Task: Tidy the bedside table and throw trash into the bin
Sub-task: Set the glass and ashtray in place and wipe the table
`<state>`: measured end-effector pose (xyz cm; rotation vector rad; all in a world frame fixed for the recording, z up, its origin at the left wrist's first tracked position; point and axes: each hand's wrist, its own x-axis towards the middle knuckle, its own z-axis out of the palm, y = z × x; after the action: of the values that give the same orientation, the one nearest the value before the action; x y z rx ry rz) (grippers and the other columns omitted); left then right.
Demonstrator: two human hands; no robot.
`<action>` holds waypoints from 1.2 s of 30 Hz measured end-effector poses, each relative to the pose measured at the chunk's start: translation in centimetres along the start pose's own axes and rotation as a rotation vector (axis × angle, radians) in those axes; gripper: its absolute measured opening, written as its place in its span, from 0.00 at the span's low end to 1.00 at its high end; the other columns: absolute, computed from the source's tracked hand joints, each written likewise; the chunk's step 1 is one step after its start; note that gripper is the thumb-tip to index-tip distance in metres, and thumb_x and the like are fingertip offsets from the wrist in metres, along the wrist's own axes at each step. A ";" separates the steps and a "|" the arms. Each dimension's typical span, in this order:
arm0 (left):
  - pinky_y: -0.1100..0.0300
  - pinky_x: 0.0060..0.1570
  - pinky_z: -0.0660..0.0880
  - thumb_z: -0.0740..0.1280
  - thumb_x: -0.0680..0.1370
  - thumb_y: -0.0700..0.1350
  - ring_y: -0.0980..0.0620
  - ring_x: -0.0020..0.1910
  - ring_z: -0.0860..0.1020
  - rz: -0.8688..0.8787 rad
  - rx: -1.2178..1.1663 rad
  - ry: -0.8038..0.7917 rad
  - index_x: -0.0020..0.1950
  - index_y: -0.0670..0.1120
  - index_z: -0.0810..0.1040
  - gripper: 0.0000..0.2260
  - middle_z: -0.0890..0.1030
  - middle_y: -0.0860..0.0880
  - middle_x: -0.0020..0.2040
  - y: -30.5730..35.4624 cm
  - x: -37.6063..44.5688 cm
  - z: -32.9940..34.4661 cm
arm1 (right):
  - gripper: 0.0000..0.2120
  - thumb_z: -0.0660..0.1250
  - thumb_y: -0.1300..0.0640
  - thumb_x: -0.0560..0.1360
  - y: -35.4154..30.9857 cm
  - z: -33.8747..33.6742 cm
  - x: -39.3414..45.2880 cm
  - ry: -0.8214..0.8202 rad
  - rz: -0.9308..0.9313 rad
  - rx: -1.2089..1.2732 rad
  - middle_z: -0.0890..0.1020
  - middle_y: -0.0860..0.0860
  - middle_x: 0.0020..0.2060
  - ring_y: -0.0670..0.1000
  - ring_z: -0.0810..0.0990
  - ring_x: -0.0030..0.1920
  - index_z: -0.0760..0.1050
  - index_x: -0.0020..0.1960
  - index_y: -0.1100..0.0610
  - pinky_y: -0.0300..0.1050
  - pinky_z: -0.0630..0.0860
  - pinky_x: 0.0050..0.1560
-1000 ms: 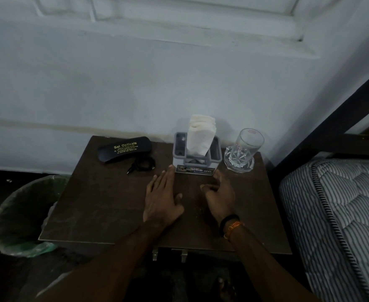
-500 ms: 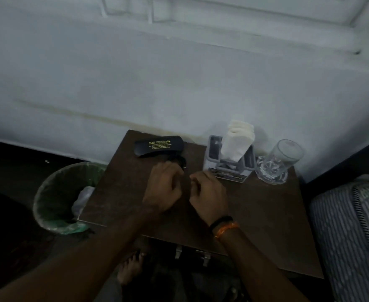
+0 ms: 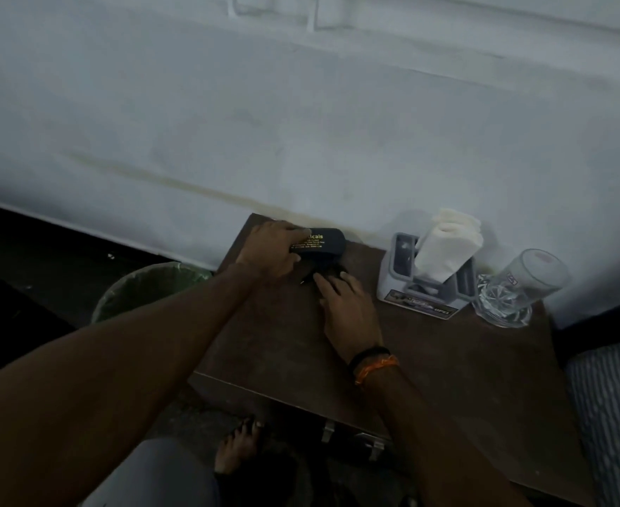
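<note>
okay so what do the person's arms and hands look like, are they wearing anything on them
Both forearms are bare, with no sleeves in view. The left hand shows no ring or band. At the wrist of the right hand sit a black band and an orange thread bracelet.

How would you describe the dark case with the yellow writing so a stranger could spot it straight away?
Find the brown bedside table against the white wall, then look to its far left corner, above the bin. There lies the spectacle case, with the left hand gripping its left end. It is the only long, black thing with gold lettering; the neighbours to its right are a grey tissue holder and a clear glass.
</note>
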<state>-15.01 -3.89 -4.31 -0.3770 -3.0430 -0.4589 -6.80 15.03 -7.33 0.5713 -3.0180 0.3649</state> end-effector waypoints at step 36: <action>0.50 0.70 0.66 0.70 0.70 0.35 0.44 0.71 0.68 -0.026 -0.274 0.071 0.70 0.48 0.74 0.29 0.73 0.44 0.71 -5.1 -2.5 1.1 | 0.27 0.59 0.57 0.80 0.1 0.8 1.2 0.000 0.277 -0.020 0.69 0.58 0.71 0.60 0.61 0.75 0.57 0.78 0.57 0.53 0.66 0.71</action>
<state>-13.88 -8.88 -7.02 -0.3226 -2.9236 -0.8754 -7.98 14.54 -8.00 0.1498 -3.0998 0.3451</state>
